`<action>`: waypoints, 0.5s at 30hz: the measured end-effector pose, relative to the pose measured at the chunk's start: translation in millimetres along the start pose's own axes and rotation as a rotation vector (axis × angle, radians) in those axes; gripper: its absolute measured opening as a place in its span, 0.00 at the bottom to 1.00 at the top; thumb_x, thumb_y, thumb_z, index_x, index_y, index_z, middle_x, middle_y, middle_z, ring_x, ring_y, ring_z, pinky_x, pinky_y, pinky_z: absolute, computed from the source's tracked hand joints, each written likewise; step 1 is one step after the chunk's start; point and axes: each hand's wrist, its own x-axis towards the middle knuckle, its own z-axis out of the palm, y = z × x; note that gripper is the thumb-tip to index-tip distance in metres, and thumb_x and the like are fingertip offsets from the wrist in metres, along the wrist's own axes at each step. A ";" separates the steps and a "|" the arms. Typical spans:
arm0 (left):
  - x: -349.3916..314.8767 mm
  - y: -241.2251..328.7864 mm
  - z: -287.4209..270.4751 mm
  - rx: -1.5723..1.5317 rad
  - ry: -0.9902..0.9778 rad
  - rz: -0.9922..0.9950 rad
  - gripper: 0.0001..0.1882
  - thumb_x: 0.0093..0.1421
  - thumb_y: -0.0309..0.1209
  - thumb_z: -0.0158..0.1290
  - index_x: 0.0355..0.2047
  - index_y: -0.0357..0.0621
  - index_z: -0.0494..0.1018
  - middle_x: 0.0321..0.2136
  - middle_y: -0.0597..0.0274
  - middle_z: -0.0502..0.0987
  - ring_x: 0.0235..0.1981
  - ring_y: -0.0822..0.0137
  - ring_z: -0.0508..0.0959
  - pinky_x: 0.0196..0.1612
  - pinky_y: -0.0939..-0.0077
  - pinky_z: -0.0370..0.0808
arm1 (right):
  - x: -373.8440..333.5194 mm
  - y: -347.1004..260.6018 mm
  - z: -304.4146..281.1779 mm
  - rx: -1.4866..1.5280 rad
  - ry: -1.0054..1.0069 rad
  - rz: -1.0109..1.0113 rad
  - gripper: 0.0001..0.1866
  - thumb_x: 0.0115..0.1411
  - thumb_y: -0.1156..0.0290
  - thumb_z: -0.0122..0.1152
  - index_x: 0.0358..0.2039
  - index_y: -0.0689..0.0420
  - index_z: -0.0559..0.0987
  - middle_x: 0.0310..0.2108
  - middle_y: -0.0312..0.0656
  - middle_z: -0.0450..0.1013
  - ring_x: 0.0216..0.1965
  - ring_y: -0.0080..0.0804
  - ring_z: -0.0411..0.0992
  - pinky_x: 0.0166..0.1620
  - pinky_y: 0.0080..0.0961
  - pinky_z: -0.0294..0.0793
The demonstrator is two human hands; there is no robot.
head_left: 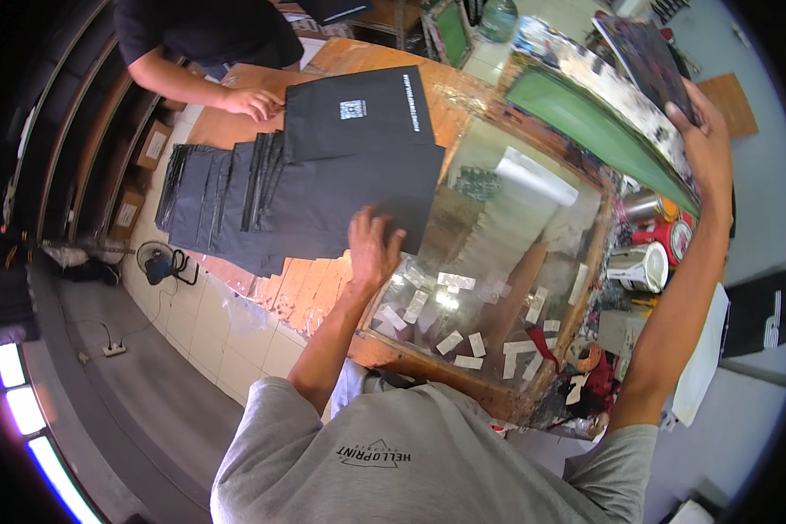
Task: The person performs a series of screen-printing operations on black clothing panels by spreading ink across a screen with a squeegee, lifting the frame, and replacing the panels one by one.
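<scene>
My left hand (375,247) lies palm down with its fingers apart on the near edge of a black plastic bag (349,188). Beyond it another black bag (323,118) bears a white printed square and a line of white print. Overlapping black bags (210,196) fan out to the left. At the upper right my right hand (709,131) is closed on the end of a dark, ink-stained flat board (646,63). That board rests against a raised screen-printing frame (576,65) with green mesh (594,131); the fingers behind the board are hidden.
A glass-topped table (489,249) holds several white tape pieces (450,341) and a white roll (535,177). Paint cans (642,266) crowd its right side. Across the wooden table (349,57), another person's hand (253,103) touches the bags. A fan (157,262) stands left.
</scene>
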 end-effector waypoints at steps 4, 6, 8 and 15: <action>3.9 12.4 17.5 0.168 -0.216 0.017 0.14 0.53 0.38 0.69 0.37 0.49 0.80 0.47 0.58 0.74 0.50 0.50 0.72 0.54 0.51 0.63 | -0.6 5.9 0.6 0.062 -0.040 -0.036 0.25 0.64 0.78 0.59 0.62 0.64 0.75 0.54 0.41 0.78 0.55 0.27 0.74 0.61 0.23 0.65; 15.7 6.1 16.9 0.035 -0.272 -0.152 0.14 0.53 0.39 0.69 0.36 0.50 0.81 0.47 0.59 0.74 0.51 0.51 0.71 0.54 0.51 0.62 | 0.8 13.3 1.4 0.042 -0.014 0.004 0.25 0.64 0.77 0.60 0.62 0.63 0.75 0.55 0.41 0.78 0.55 0.26 0.73 0.61 0.23 0.64; 24.8 -2.2 12.2 -0.159 -0.300 -0.354 0.14 0.53 0.41 0.70 0.34 0.50 0.81 0.46 0.62 0.74 0.52 0.54 0.71 0.56 0.51 0.61 | 0.9 16.0 3.3 0.056 -0.026 -0.017 0.27 0.65 0.78 0.61 0.65 0.62 0.73 0.57 0.42 0.77 0.57 0.27 0.73 0.63 0.22 0.64; 22.3 -13.4 13.6 0.186 -0.177 -0.117 0.14 0.49 0.41 0.73 0.33 0.51 0.83 0.41 0.62 0.76 0.48 0.57 0.74 0.54 0.56 0.63 | -23.2 -34.4 7.8 -0.035 0.047 0.046 0.19 0.58 0.79 0.60 0.51 0.59 0.82 0.30 0.39 0.79 0.26 0.24 0.70 0.34 0.24 0.71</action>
